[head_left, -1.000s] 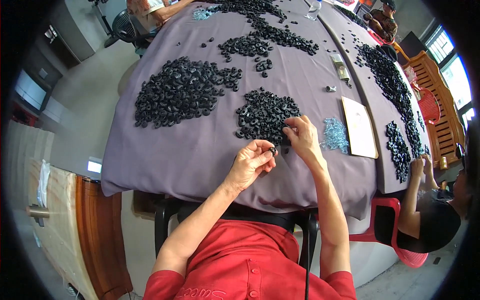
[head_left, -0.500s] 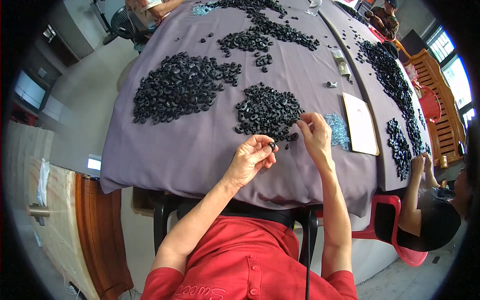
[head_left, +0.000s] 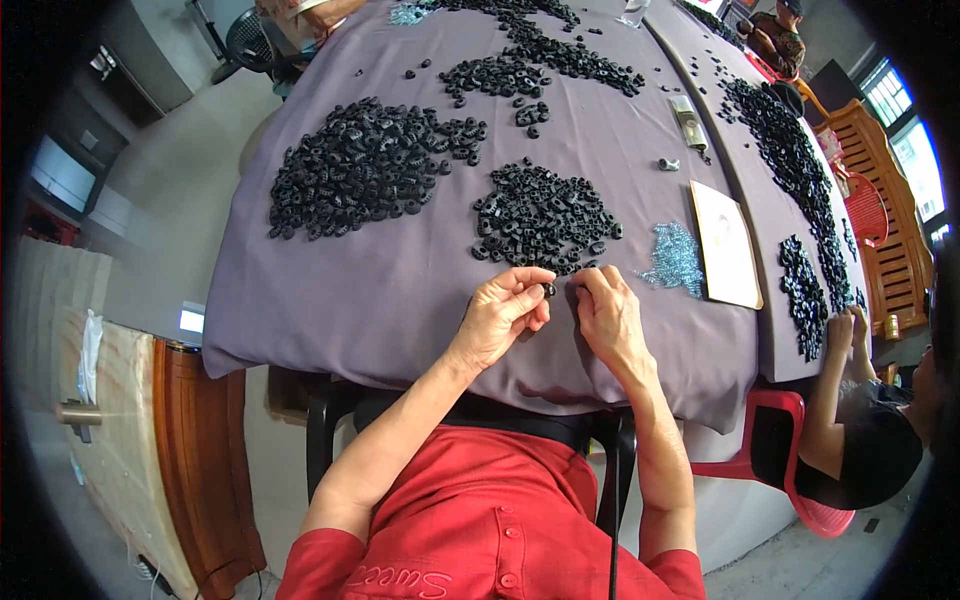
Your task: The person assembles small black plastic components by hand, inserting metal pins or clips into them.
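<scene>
Pinching a small black ring (head_left: 548,289), the left hand (head_left: 500,315) curls near the worktop's (head_left: 330,290) front edge; right hand (head_left: 607,312) fingertips pressed together beside it.

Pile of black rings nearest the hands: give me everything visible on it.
The near pile of black rings is a loose heap of small, dark, ring-shaped parts that look like rubber or plastic, lying jumbled at all angles on the purple-grey tablecloth. It spreads flat, with stragglers at its near edge. It sits right of a larger pile and left of a bluish heap of small pieces. The left hand pinches one ring just below it; the right hand rests at the near edge.
</scene>
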### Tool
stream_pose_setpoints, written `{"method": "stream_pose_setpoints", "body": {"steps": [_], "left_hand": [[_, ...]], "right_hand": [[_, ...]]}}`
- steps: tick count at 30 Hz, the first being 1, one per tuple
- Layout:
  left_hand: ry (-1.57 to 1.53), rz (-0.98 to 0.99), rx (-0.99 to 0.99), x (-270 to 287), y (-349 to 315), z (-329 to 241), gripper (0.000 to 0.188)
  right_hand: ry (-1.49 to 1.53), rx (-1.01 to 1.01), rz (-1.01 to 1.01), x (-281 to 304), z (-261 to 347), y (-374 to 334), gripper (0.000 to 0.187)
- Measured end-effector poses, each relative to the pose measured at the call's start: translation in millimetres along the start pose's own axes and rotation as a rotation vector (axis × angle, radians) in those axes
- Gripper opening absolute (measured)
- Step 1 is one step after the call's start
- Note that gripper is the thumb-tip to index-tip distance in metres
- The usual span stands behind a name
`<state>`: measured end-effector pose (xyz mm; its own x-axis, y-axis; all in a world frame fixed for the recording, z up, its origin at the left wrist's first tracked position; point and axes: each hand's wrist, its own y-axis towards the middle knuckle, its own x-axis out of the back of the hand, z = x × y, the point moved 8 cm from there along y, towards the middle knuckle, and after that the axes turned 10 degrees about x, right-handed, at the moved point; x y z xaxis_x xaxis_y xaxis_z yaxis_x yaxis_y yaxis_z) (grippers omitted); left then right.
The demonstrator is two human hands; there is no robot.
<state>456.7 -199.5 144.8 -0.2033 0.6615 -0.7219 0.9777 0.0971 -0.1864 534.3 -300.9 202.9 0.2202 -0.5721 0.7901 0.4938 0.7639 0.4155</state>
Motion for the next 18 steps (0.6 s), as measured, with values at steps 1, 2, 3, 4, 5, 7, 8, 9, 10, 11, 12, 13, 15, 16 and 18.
{"method": "stream_pose_setpoints", "body": {"steps": [1, 2, 3, 4, 5, 7, 8, 9, 10, 11, 12, 13, 15, 16, 18], "left_hand": [[0.000, -0.001, 0.012, 0.4, -0.4, 0.5, 0.018], [-0.001, -0.006, 0.011, 0.5, -1.2, 0.1, 0.018], [0.015, -0.051, 0.004, 0.2, -2.2, -1.5, 0.017], [0.032, -0.097, -0.003, 1.7, -2.8, -2.2, 0.017], [0.029, -0.098, -0.001, 1.9, -2.2, -1.1, 0.017], [0.091, -0.132, -0.026, 4.2, -2.2, -3.3, 0.015], [0.091, -0.133, -0.024, 5.2, -2.1, -2.7, 0.015], [0.110, -0.133, -0.008, 5.5, -1.0, -1.7, 0.013], [0.130, -0.132, 0.007, 5.5, -0.5, -0.9, 0.012], [0.131, -0.133, 0.007, 4.5, -0.2, -0.4, 0.012], [0.135, -0.143, -0.004, 2.7, -0.3, -0.7, 0.012], [0.138, -0.154, -0.015, 1.9, -0.3, -1.2, 0.012], [0.147, -0.159, -0.028, 1.7, 0.1, -1.8, 0.012], [0.155, -0.163, -0.040, 1.7, 0.1, -2.6, 0.011], [0.171, -0.159, -0.040, 1.7, 0.2, -2.2, 0.011]], "right_hand": [[0.059, 0.007, -0.024, 2.3, 2.2, 0.7, 0.014], [0.189, -0.022, -0.066, 4.8, 3.8, 0.8, 0.014], [0.188, -0.024, -0.063, 4.2, 6.3, -1.3, 0.014], [0.523, -0.229, -0.100, -3.2, -5.7, -8.7, 0.012], [0.857, -0.437, -0.136, -14.2, -14.4, -18.1, 0.010], [0.943, -0.435, -0.127, -15.0, -7.9, -20.0, 0.010], [1.007, -0.422, -0.119, -18.4, -4.0, -20.2, 0.010], [1.072, -0.407, -0.112, -20.7, -1.4, -19.8, 0.011], [1.026, -0.371, -0.088, -23.0, -2.3, -19.9, 0.013], [1.027, -0.371, -0.089, -23.0, -2.0, -19.8, 0.013], [1.023, -0.380, -0.098, -23.3, -2.5, -20.0, 0.012], [1.018, -0.388, -0.107, -23.6, -2.9, -20.2, 0.012], [0.967, -0.387, -0.093, -23.9, -1.3, -20.9, 0.012], [0.914, -0.387, -0.080, -24.0, -0.8, -21.4, 0.012], [0.930, -0.408, -0.123, -24.0, -1.3, -21.4, 0.012]]}}
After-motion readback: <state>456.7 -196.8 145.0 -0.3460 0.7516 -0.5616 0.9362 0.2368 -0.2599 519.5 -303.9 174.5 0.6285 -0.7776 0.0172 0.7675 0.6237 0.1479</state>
